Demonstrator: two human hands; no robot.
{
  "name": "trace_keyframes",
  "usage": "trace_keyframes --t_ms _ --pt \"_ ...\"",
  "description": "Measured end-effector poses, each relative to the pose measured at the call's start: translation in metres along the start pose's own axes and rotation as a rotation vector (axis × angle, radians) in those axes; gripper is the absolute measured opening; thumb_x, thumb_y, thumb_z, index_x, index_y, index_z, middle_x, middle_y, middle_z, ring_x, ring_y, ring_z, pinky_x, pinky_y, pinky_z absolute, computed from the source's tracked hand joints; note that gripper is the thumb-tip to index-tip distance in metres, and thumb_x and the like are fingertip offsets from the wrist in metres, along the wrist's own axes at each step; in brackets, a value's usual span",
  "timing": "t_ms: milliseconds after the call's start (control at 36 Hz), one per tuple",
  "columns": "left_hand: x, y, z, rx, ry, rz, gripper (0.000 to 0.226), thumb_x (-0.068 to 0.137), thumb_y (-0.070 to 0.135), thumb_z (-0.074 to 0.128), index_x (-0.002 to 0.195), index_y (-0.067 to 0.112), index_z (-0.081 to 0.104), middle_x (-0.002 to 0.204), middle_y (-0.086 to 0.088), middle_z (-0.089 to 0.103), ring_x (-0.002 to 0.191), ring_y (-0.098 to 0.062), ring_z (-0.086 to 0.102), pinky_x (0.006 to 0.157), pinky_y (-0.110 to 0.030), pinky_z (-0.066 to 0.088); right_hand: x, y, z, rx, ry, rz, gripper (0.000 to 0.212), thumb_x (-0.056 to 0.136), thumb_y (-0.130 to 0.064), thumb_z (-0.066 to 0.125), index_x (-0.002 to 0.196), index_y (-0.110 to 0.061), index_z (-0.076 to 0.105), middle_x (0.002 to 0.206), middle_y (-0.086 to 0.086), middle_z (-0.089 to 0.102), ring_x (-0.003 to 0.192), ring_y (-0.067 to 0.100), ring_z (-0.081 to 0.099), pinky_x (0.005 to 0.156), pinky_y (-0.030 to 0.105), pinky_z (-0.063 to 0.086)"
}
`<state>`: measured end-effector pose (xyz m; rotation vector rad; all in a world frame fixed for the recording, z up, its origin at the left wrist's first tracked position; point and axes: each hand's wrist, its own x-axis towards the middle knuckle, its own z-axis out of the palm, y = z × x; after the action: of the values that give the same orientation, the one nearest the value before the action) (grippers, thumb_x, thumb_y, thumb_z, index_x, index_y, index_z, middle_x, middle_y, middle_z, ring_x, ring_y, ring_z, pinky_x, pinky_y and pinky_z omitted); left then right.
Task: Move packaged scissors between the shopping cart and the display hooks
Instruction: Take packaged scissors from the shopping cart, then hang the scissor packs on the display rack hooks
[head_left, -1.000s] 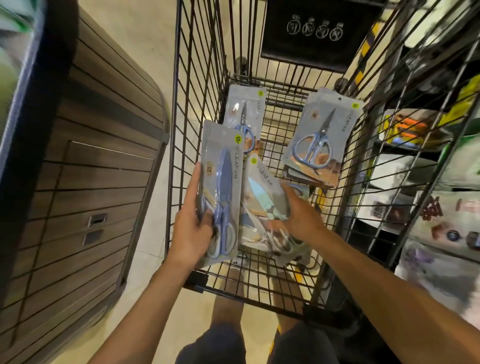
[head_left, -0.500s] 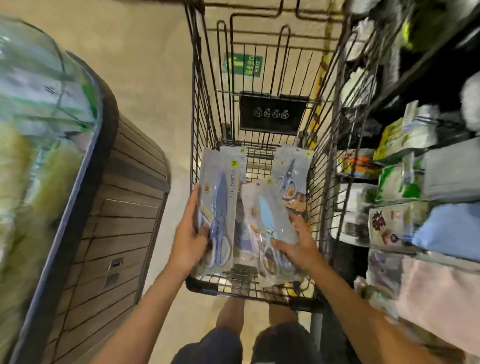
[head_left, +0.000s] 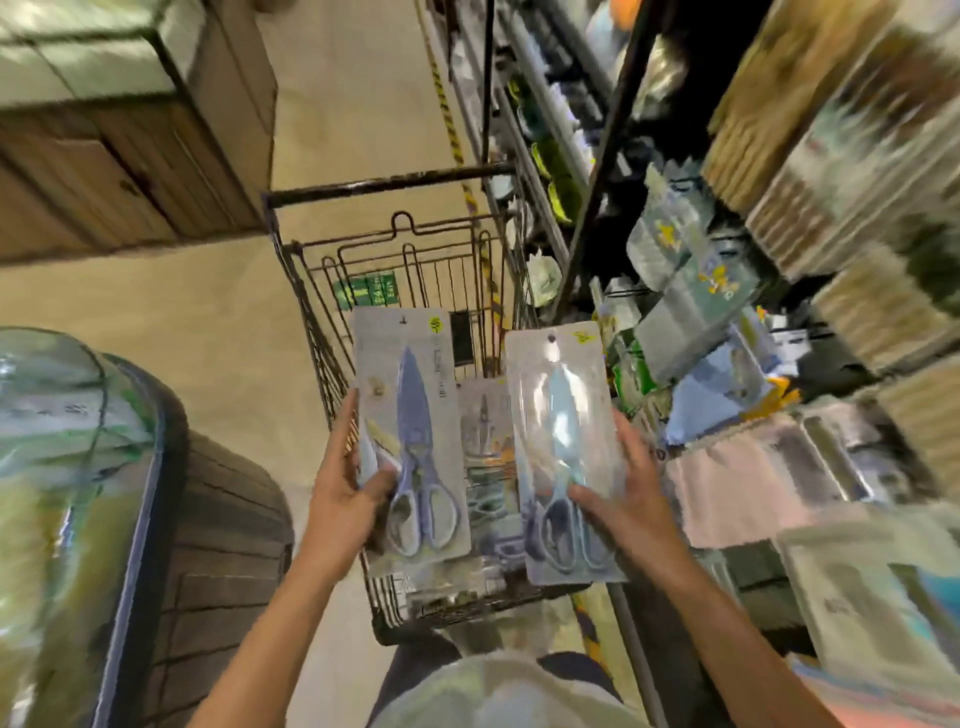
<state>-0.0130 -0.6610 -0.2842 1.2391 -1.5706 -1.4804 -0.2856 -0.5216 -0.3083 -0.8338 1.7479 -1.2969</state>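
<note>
My left hand (head_left: 345, 499) grips the lower left edge of a pack holding purple scissors (head_left: 415, 447), thumb across the front near the handles and fingers curled behind the card. My right hand (head_left: 626, 499) grips the lower right edge of a second pack holding pale blue scissors (head_left: 563, 457) in the same manner. Both packs are upright, side by side, close but apart. A second ago both hands were low inside the shopping cart (head_left: 384, 189), the right one just closing on its pack among the others; half a second ago the packs were rising; now both are lifted above the cart rim and my view has swung up and to the right toward the shelves (head_left: 613, 135). I judge from this that the pick-up from the cart is complete and the transfer to the display hooks is the step in hand. Each pack has a hang hole near its top edge, facing away from me, which suits sliding onto a hook. At least one more pack (head_left: 485, 421) lies in the cart between and below the two held ones. The shelving on the right is too blurred for me to single out a free hook. On the near left stands a glass-topped cabinet (head_left: 78, 467).
</note>
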Motion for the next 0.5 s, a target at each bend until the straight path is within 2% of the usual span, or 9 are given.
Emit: trace_keyframes --t_ms 28,83,111,167,250,306,361,444,500 --pt "-0.005 0.007 0.004 0.010 -0.022 0.036 0.094 0.096 -0.007 0.059 0.151 0.060 0.024 0.159 0.026 0.035 0.133 -0.009 0.054 0.105 -0.048 0.051 -0.010 -0.003 -0.006 0.012 0.027 -0.020 0.089 0.080 -0.008 0.081 0.144 -0.048 0.034 0.130 -0.042 0.052 0.120 -0.010 0.056 0.088 0.011 0.052" --pt "-0.013 0.019 0.013 0.027 -0.055 0.094 0.093 0.097 -0.006 0.060 0.151 0.060 0.023 0.149 0.042 0.037 0.120 0.008 0.057 0.095 -0.029 0.054 -0.030 -0.007 -0.015 0.051 0.096 -0.059 0.090 0.081 -0.005 0.081 0.145 -0.048 0.036 0.139 -0.028 0.053 0.122 -0.003 0.058 0.086 0.012 0.052" --pt "-0.019 0.024 0.018 0.029 -0.075 0.114 0.092 0.097 -0.005 0.060 0.151 0.060 0.023 0.146 0.042 0.039 0.115 0.009 0.060 0.092 -0.026 0.054 -0.041 -0.009 -0.019 0.073 0.134 -0.078 0.089 0.080 -0.002 0.081 0.143 -0.048 0.038 0.140 -0.023 0.053 0.121 -0.005 0.057 0.085 0.009 0.051" --pt "-0.032 0.032 0.029 0.029 -0.116 0.142 0.092 0.097 -0.003 0.060 0.151 0.061 0.023 0.150 0.029 0.044 0.119 -0.001 0.062 0.095 -0.032 0.056 -0.064 -0.011 -0.027 0.114 0.214 -0.115 0.087 0.079 0.003 0.079 0.140 -0.044 0.039 0.141 -0.020 0.050 0.120 -0.012 0.054 0.085 0.005 0.048" --pt "-0.057 0.045 0.048 0.014 -0.167 0.161 0.092 0.097 -0.004 0.060 0.148 0.065 0.025 0.161 0.020 0.033 0.134 -0.005 0.050 0.092 -0.020 0.054 -0.105 -0.011 -0.041 0.175 0.275 -0.158 0.086 0.081 0.005 0.076 0.143 -0.040 0.039 0.139 -0.029 0.053 0.125 -0.009 0.053 0.096 0.013 0.049" --pt "-0.075 0.051 0.060 0.014 -0.212 0.183 0.089 0.098 0.000 0.060 0.147 0.067 0.025 0.164 0.024 0.026 0.144 -0.005 0.036 0.106 -0.029 0.048 -0.133 -0.006 -0.053 0.190 0.294 -0.164 0.087 0.082 0.005 0.075 0.148 -0.037 0.036 0.140 -0.029 0.053 0.130 -0.003 0.052 0.102 0.021 0.049" --pt "-0.095 0.058 0.071 0.015 -0.283 0.226 0.087 0.099 0.002 0.060 0.150 0.063 0.024 0.161 0.030 0.027 0.147 -0.003 0.034 0.115 -0.037 0.040 -0.159 -0.005 -0.062 0.189 0.330 -0.181 0.088 0.084 0.004 0.074 0.152 -0.033 0.033 0.146 -0.022 0.051 0.133 0.001 0.051 0.103 0.022 0.049" --pt "-0.125 0.067 0.085 -0.014 -0.345 0.229 0.089 0.098 -0.005 0.058 0.152 0.057 0.025 0.157 0.031 0.035 0.140 0.001 0.044 0.112 -0.038 0.047 -0.196 -0.007 -0.073 0.163 0.381 -0.196 0.089 0.084 -0.001 0.077 0.152 -0.038 0.032 0.148 -0.018 0.050 0.131 0.004 0.053 0.099 0.023 0.052" --pt "-0.143 0.074 0.095 -0.021 -0.377 0.228 0.092 0.096 -0.007 0.059 0.150 0.061 0.027 0.158 0.023 0.039 0.135 -0.001 0.052 0.107 -0.044 0.051 -0.224 -0.010 -0.078 0.170 0.428 -0.197 0.090 0.084 -0.001 0.077 0.150 -0.041 0.032 0.145 -0.021 0.052 0.129 0.002 0.055 0.098 0.023 0.053"
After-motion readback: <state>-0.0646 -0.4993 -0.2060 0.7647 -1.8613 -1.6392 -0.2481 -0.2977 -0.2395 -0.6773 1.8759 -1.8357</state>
